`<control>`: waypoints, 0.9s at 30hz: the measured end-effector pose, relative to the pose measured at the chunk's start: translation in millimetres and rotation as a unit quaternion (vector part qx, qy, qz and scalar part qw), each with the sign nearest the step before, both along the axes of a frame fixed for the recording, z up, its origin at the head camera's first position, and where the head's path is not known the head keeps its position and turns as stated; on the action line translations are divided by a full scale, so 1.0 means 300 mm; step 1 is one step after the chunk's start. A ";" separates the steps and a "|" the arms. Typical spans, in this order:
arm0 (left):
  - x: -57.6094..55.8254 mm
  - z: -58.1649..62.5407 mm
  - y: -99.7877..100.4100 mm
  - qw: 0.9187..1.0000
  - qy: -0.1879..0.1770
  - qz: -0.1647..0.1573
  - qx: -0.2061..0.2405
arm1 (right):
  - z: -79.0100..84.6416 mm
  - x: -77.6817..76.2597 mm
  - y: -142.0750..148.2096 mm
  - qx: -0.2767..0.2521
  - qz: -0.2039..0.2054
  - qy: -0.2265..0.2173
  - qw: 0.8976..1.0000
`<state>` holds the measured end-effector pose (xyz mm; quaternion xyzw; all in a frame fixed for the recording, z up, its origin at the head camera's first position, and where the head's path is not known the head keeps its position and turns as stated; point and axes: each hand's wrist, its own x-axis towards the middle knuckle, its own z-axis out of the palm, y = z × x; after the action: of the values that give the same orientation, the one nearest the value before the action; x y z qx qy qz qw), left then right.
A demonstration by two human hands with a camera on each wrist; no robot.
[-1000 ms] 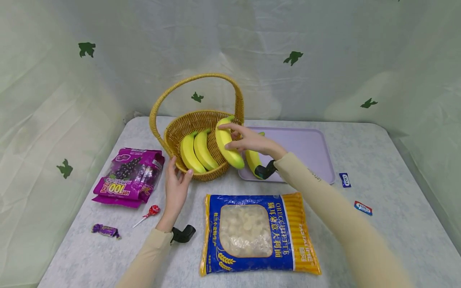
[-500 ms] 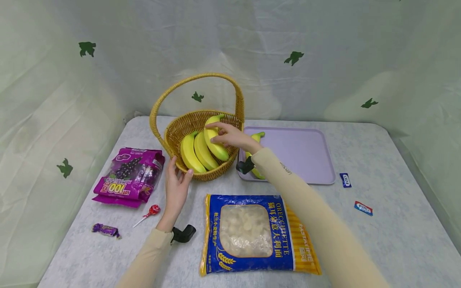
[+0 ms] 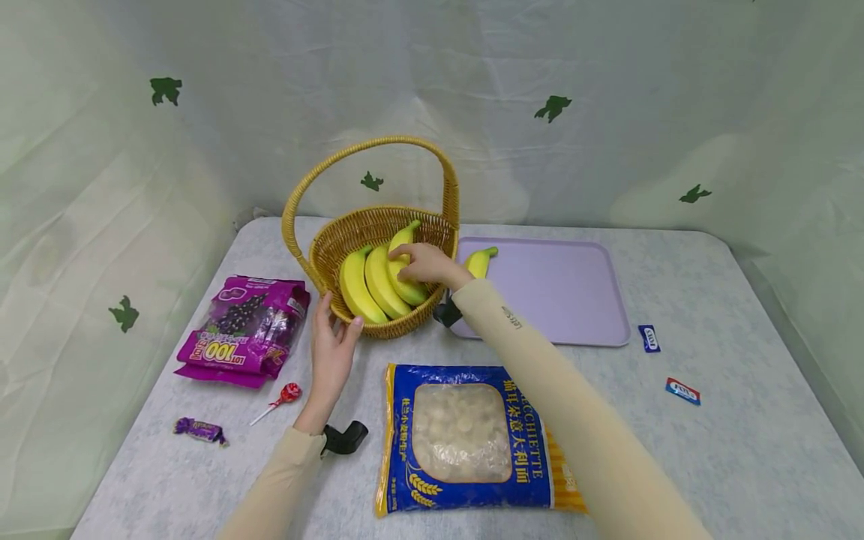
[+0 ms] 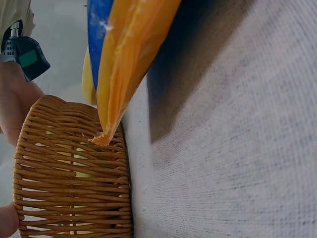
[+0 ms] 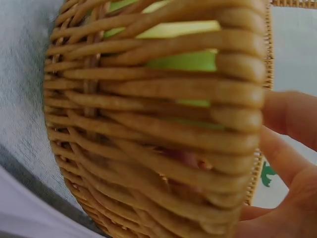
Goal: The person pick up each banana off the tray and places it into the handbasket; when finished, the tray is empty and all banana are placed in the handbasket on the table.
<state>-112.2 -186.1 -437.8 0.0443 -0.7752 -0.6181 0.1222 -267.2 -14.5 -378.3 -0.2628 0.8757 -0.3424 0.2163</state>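
A wicker basket (image 3: 347, 225) with a tall arched handle stands at the back of the table. Inside it, two yellow bananas (image 3: 359, 289) lie side by side. My right hand (image 3: 430, 264) reaches over the right rim and grips a third banana (image 3: 402, 238), which lies against their right side. The right wrist view has the hand's fingers (image 5: 287, 158) passing over the rim, their tips hidden by the wicker. My left hand (image 3: 331, 364) touches the front left of the basket, fingers spread along its side and thumb at the front rim.
Right of the basket, a lilac tray (image 3: 560, 292) holds another banana (image 3: 480, 262), partly behind the right sleeve. A blue-and-yellow pasta bag (image 3: 462, 435) lies in front. Left are a purple candy bag (image 3: 239, 330), lollipop (image 3: 289, 392) and wrapped candy (image 3: 200, 430); right, two small wrapped sweets (image 3: 682, 391).
My right hand has carried the banana left from above the basket's right rim and lowered it beside the other two. The left hand stays at the basket.
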 end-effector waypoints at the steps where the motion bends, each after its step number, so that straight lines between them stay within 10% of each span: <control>1: 0.000 0.000 0.000 1.000 0.000 0.000 0.001 | -0.003 -0.001 -0.003 0.009 0.002 0.000 1.000; 9: 0.002 0.005 0.003 1.000 -0.002 0.001 0.003 | -0.007 0.000 -0.004 0.032 0.002 0.003 0.999; 15: 0.007 0.022 0.004 1.000 -0.017 0.003 0.005 | 0.011 -0.001 0.035 -0.059 -0.028 -0.009 0.998; 21: 0.026 0.083 0.027 1.000 -0.021 0.002 0.014 | 0.001 -0.011 0.113 -0.250 -0.065 -0.110 0.960; 27: 0.009 0.027 0.010 1.000 -0.015 0.010 0.007 | -0.014 -0.013 0.230 -0.314 -0.079 -0.139 0.936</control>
<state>-109.3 -183.1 -429.7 0.0619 -0.7724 -0.6213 0.1163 -271.1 54.4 -382.4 -0.1968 0.7027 -0.6493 0.2140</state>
